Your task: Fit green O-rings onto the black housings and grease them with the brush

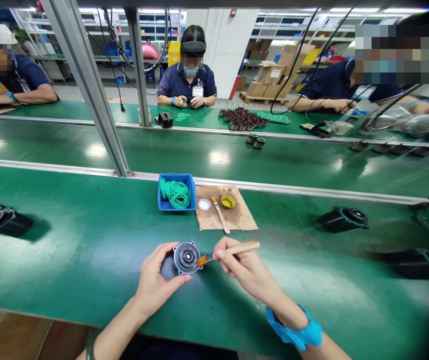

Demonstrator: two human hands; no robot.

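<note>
My left hand point(158, 280) grips a round black motor housing point(187, 258) with a pale metal flange, thumb and fingers on either side of its rim. Between the fingers of my right hand point(242, 265) is a paintbrush point(247, 246) with a wooden handle. Its orange bristles touch the right side of the housing's rim. Beyond my hands lies a stained cardboard sheet point(244, 220), bearing a second brush point(220, 215), a small tub of yellow stuff point(228, 202) and a white lid point(204, 204). A blue bin point(159, 200) beside it holds green rubber rings point(179, 192).
Black housings point(344, 219) stand to the right, and more housings point(6, 220) to the left. A metal post point(90, 90) rises behind the bin from a rail point(293, 192). Across the bench, several people work; dark parts point(242, 117) are heaped before one person point(188, 82).
</note>
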